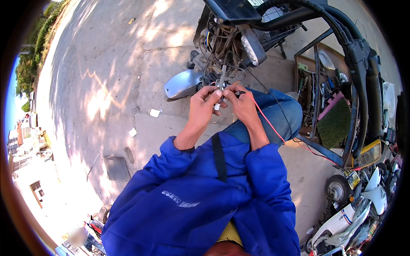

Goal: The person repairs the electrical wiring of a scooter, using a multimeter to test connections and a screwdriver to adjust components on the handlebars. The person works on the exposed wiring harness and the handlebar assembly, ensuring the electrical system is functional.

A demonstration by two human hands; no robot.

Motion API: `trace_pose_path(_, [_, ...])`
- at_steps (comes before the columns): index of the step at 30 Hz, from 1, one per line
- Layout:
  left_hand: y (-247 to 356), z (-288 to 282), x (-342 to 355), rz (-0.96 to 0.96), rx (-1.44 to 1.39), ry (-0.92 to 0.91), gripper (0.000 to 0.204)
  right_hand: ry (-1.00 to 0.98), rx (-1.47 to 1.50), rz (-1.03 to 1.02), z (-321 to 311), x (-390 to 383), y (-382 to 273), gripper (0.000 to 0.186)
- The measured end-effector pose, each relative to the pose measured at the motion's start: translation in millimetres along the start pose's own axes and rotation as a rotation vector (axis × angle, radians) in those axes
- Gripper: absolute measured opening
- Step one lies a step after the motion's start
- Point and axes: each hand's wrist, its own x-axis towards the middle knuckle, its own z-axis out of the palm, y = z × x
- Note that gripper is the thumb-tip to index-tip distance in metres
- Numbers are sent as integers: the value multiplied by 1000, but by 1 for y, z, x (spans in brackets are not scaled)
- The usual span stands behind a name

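Observation:
In front of the vehicle's exposed wiring bundle (pixel 218 45), my two hands meet. My left hand (pixel 202 106) pinches a small white plug connector (pixel 217 107) and its leads between thumb and fingers. From the fingertips a flat grey strip (pixel 223 76) rises toward the wiring; what it is I cannot tell. My right hand (pixel 243 106) is closed at the same spot, with a black piece (pixel 240 92) by its fingers. A red wire (pixel 267 120) runs from there down to the right. Fingers hide the exact join between the parts.
A silver fender (pixel 183 83) lies left of the wiring, a headlight (pixel 252 50) above right. A black cable (pixel 273 96) crosses over my jeans. Tools fill a tray (pixel 305 68) inside the metal frame. Motorbikes (pixel 341 217) stand lower right. Scraps (pixel 154 113) litter the concrete.

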Motion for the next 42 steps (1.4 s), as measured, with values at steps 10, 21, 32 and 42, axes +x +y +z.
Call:
trace_pose_path(10, [10,-3,9,-252,-324,91,34,293,-157,-249,-5,-19,-22,28])
trace_pose_path(21, [8,-8,18,-312,-459,105,25,314,-18,-378,-8,-79,-47,19])
trace_pose_path(32, [10,-5,12,-288,-465,93,28,298,-145,-474,0,-77,-40,23])
trace_pose_path(42, [-33,-32,36,-216,-440,78,33,255,-7,-448,-7,-84,-40,23])
